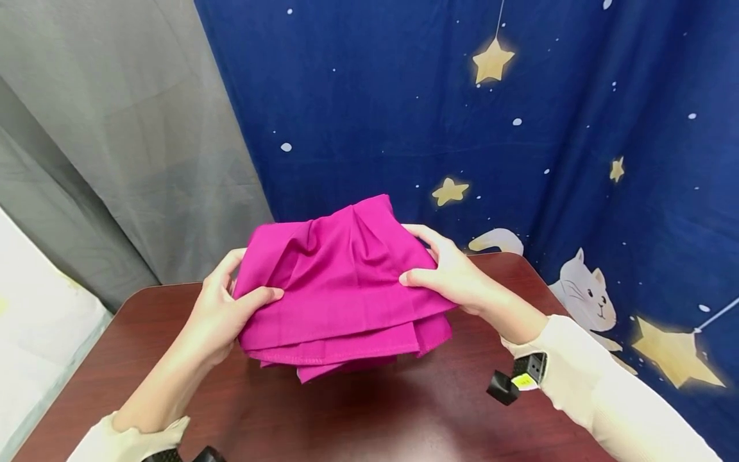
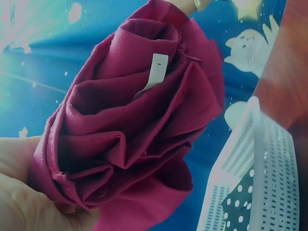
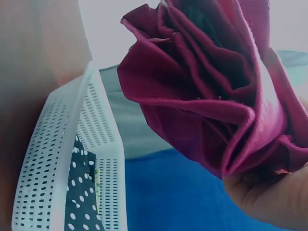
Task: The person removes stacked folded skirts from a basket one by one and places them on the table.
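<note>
A folded magenta garment (image 1: 340,276) is held up above the table between my two hands. At its left end my left hand (image 1: 222,311) grips the folds, the thumb lying on the near face and the fingers going behind. The opposite end is gripped by my right hand (image 1: 456,269), its thumb also on the near face and part of its fingers hidden by the fabric. Loose layered edges hang along the bottom. Seen from the left wrist, the garment's end (image 2: 125,110) shows several rolled layers and a small white label (image 2: 156,72).
Beneath lies a dark red-brown wooden table (image 1: 433,398). Both wrist views show a white perforated basket (image 3: 43,159) with a black polka-dot cloth (image 3: 82,192) inside. Behind the table hang a grey curtain (image 1: 133,128) and a blue star-patterned curtain (image 1: 375,96).
</note>
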`<state>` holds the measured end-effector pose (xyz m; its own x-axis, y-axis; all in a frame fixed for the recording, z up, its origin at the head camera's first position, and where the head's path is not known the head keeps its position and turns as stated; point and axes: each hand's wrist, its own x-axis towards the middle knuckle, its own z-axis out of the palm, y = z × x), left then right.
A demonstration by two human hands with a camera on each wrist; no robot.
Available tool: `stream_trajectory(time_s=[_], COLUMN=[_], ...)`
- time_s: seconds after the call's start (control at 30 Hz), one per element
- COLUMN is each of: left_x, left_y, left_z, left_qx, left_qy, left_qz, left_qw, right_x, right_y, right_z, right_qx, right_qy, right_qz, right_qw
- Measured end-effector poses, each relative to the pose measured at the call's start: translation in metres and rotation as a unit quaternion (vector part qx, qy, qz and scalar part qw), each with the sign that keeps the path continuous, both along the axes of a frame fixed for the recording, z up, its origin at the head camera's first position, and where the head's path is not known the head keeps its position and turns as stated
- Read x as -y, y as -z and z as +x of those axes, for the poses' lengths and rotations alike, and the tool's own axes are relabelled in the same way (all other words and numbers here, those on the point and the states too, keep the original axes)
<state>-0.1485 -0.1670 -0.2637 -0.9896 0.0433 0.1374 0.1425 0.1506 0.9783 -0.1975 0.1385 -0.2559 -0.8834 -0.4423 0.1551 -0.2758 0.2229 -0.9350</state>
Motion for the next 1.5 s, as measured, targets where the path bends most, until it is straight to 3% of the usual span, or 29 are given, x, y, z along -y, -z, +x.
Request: stream_trajectory(time_s=[0.37, 0.63, 0.8, 0.93, 1.1, 1.27, 1.5], left_x=[-0.006, -0.011, -0.014, -0.017, -0.022, -0.025, -0.030], left_y=[0.000, 0.007, 0.014, 0.026, 0.046, 0.060, 0.087], left_z=[0.045, 0.072, 0.083, 0.091, 0.096, 0.100, 0.099], left_qx=[-0.020, -0.035, -0.020, 0.007, -0.007, 0.022, 0.007], left_qy=[0.006, -0.029, -0.019, -0.027, -0.038, -0.048, -0.041], left_qz=[-0.013, -0.090, -0.069, -0.045, -0.039, -0.024, -0.006], left_qw=[0.9997, 0.9949, 0.9973, 0.9986, 0.9985, 0.9983, 0.9991], right_x=[-0.012, -0.018, -0.023, -0.027, -0.033, -0.035, -0.037], right_y=[0.007, 0.014, 0.021, 0.028, 0.040, 0.054, 0.079], right_z=[0.045, 0.068, 0.080, 0.091, 0.103, 0.107, 0.110], right_qx=[-0.022, -0.026, -0.025, 0.007, 0.042, 0.059, 0.119], right_qy=[-0.007, -0.029, -0.055, -0.059, -0.056, -0.050, -0.062], right_qz=[-0.005, -0.026, -0.042, -0.044, -0.039, -0.040, -0.067], right_qw=[1.000, 0.999, 0.997, 0.997, 0.997, 0.996, 0.989])
